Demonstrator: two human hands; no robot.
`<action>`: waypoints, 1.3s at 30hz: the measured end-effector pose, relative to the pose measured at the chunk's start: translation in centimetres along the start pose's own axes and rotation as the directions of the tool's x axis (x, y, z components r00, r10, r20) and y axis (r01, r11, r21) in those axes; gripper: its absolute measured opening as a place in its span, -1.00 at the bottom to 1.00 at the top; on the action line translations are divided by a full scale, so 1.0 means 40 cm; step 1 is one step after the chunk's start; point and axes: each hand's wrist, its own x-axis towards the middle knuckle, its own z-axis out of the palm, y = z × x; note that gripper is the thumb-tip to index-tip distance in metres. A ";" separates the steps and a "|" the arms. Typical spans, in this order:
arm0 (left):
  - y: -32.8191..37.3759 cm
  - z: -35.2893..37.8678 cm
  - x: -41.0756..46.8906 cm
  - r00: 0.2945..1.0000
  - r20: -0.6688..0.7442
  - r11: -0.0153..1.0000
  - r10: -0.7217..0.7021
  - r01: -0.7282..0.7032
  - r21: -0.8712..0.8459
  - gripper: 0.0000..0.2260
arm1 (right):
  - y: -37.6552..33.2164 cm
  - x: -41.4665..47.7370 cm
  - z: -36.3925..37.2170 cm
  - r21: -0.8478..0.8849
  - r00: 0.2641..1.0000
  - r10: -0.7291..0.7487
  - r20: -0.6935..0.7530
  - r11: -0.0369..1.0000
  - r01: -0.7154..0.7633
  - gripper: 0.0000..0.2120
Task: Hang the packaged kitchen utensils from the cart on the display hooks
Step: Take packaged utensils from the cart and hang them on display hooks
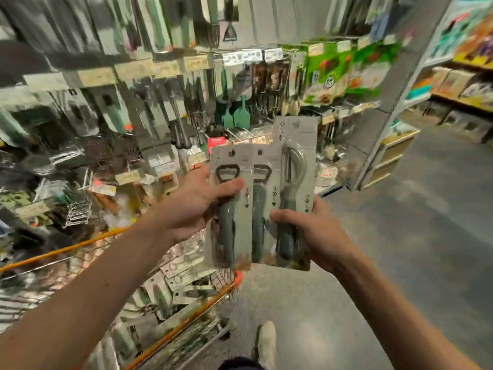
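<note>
Hook wall [160,102] is lying ahead-left, left hand [192,206] nearer and gripping opener pack [229,236], right hand [320,231] gripping peeler pack [296,161], both upright.

Both arms stretch forward, left hand [192,206] and right hand [317,231] each gripping packages [232,160].

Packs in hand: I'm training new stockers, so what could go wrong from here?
1. The middle pack sits overlapped between the opener pack in the left hand and the peeler pack in the right hand; it could slip into the cart.
2. With both hands gripping, neither is free for hanging.
</note>
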 end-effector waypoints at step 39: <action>0.437 0.845 1.558 0.863 -0.236 0.881 0.447 -0.378 0.286 -0.50 | -0.832 1.238 -1.062 -0.260 0.891 -0.434 0.129 0.853 0.453 -0.83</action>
